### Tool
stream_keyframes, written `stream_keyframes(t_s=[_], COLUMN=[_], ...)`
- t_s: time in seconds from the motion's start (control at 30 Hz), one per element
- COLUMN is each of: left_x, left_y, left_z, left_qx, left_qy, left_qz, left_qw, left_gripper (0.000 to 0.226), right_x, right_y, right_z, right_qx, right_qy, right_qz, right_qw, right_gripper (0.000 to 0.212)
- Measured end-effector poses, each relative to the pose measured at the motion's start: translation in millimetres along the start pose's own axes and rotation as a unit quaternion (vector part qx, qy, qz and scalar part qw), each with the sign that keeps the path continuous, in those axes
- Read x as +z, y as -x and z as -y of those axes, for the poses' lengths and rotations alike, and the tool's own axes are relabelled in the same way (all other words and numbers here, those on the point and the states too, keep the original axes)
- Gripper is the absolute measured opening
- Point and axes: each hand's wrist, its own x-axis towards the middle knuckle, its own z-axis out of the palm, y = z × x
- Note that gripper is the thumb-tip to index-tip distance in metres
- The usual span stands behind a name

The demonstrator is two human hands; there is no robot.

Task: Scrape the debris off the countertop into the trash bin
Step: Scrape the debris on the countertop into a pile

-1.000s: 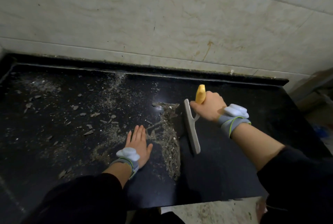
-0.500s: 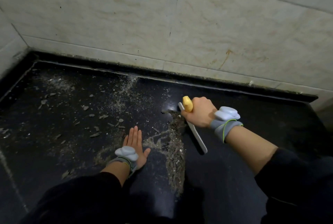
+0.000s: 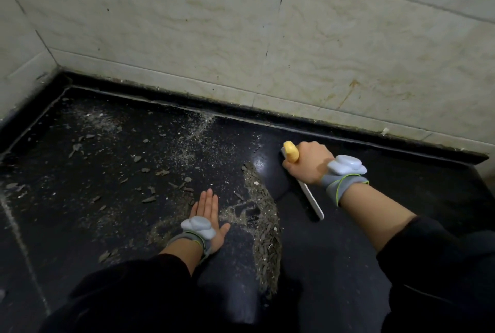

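The debris [image 3: 263,225] lies as a grey, flaky ridge running near to far on the black countertop [image 3: 375,225], with loose chips scattered to its left. Just right of it, the right hand [image 3: 308,163] is clamped round the yellow handle of a white-bladed scraper [image 3: 310,198], whose long axis runs far-left to near-right. The left hand [image 3: 207,212] rests flat left of the ridge, fingers straight and together.

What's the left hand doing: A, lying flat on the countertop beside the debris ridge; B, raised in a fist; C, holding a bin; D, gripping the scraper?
A: the left hand lies with straight fingers on the countertop, just left of the debris ridge; the right hand grips the scraper.
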Motion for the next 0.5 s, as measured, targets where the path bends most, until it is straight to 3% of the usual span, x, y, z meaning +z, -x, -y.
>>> stream_keyframes(t_s=[0.27, 0.5], left_x=[1.0, -0.4], left_y=[-2.0, -2.1], left_z=[1.0, 0.3], left_qx=[0.003, -0.002], left_qy=[0.013, 0.010], left_qz=[0.004, 0.009], left_qw=[1.000, 1.000], left_gripper=[0.080, 0.080], right_x=[10.6, 5.1], right_y=[16.6, 3.0], right_z=[28.8, 12.1], right_qx=[-0.114, -0.087], right_qy=[-0.011, -0.060], right_qz=[0.045, -0.022], right_qw=[0.992, 0.994], right_gripper=[0.037, 0.065])
